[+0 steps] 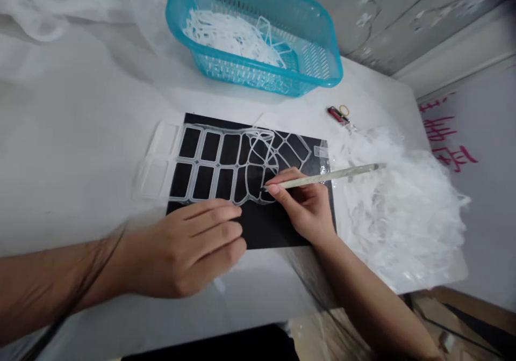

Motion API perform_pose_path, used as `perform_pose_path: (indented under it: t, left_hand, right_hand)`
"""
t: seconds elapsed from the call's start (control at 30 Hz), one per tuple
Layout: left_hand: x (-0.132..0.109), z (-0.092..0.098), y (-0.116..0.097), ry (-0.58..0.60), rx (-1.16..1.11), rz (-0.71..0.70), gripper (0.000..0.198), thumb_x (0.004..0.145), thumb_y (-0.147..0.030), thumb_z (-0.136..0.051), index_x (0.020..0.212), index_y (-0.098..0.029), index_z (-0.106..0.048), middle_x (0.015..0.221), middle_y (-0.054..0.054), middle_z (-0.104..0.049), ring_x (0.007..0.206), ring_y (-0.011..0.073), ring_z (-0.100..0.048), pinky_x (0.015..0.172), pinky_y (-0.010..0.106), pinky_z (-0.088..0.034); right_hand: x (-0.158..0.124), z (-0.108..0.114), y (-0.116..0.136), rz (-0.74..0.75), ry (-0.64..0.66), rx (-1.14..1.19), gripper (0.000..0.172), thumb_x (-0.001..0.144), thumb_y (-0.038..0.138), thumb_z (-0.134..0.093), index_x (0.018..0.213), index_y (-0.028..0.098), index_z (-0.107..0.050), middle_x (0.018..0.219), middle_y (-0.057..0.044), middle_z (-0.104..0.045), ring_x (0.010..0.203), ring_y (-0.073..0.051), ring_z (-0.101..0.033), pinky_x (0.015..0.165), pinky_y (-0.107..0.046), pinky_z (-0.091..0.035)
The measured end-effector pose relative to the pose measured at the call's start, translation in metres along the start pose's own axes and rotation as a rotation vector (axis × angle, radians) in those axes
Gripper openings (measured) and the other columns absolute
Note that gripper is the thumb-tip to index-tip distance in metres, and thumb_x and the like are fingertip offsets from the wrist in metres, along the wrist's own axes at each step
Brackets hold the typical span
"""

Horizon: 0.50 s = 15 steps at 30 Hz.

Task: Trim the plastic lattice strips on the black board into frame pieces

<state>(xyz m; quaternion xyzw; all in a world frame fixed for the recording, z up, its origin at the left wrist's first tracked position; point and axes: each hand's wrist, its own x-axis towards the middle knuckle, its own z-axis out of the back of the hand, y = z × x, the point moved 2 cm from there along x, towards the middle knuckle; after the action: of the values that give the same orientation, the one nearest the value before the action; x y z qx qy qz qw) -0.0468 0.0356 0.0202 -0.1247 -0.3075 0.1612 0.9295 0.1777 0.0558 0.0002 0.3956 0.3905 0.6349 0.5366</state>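
A black mat lies on the white table. On it rests a clear plastic lattice of rectangular frames, its right part twisted into loops. My left hand lies flat with fingers stretched out, pressing the mat's front edge just below the lattice. My right hand pinches a long thin stick tool like a pen. The tool's tip touches the lattice near its lower right corner.
A turquoise plastic basket holding white plastic strips stands at the back. A heap of white plastic scraps fills the table's right side. A red lighter and a rubber band lie behind the mat. The table's edge runs at right.
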Motion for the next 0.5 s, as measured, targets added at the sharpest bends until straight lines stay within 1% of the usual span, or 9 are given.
perform_pose_path:
  t: [0.07,0.13,0.2,0.3,0.43,0.5]
  left_hand:
    - [0.001,-0.006,0.003,0.034,0.058,0.057,0.021,0.092,-0.012,-0.046,0.095,-0.014,-0.067,0.110,0.012,-0.071,0.123,0.0287,-0.059,0.105,0.045,-0.052]
    - [0.002,-0.010,0.005,0.070,0.094,0.054,0.020,0.091,-0.009,-0.046,0.094,-0.012,-0.066,0.118,0.016,-0.069,0.125,0.0307,-0.058,0.103,0.045,-0.054]
    - [0.003,-0.012,0.007,0.093,0.103,0.047,0.023,0.089,-0.005,-0.045,0.095,-0.010,-0.066,0.117,0.016,-0.070,0.121,0.0306,-0.061,0.100,0.043,-0.057]
    - [0.003,-0.011,0.007,0.108,0.089,0.037,0.023,0.088,-0.004,-0.046,0.094,-0.011,-0.067,0.114,0.015,-0.072,0.118,0.0305,-0.063,0.099,0.042,-0.058]
    - [0.000,-0.006,-0.002,0.093,0.052,-0.108,0.010,0.086,-0.013,-0.059,0.089,-0.017,-0.068,0.108,0.010,-0.074,0.113,0.0299,-0.066,0.101,0.043,-0.058]
    - [-0.004,-0.004,-0.010,0.087,0.057,-0.186,0.009,0.086,-0.019,-0.061,0.090,-0.019,-0.069,0.104,0.008,-0.075,0.109,0.0299,-0.068,0.097,0.042,-0.060]
  right_hand:
    - [-0.002,0.000,0.003,0.033,0.024,-0.026,0.004,0.087,0.026,-0.070,0.089,0.026,-0.073,0.085,-0.002,-0.073,0.083,-0.019,-0.065,0.078,-0.037,-0.056]
    - [-0.003,0.001,0.005,0.049,0.025,-0.045,0.004,0.086,0.025,-0.070,0.089,0.026,-0.073,0.085,-0.001,-0.073,0.083,-0.019,-0.065,0.078,-0.037,-0.055]
    - [-0.003,0.003,0.005,0.023,0.001,-0.062,0.004,0.087,0.026,-0.069,0.088,0.026,-0.073,0.085,-0.001,-0.073,0.082,-0.018,-0.065,0.079,-0.037,-0.055]
    - [0.000,0.010,0.002,-0.081,-0.072,-0.109,0.007,0.087,0.031,-0.069,0.087,0.025,-0.072,0.085,-0.001,-0.072,0.078,-0.017,-0.065,0.079,-0.035,-0.053]
    - [0.009,0.028,-0.005,-0.163,-0.189,-0.236,0.016,0.086,0.038,-0.069,0.087,0.022,-0.072,0.079,-0.001,-0.071,0.074,-0.017,-0.063,0.072,-0.033,-0.048]
    - [0.013,0.040,-0.011,-0.185,-0.261,-0.282,0.019,0.086,0.040,-0.069,0.086,0.021,-0.073,0.077,-0.001,-0.071,0.072,-0.017,-0.062,0.069,-0.032,-0.046]
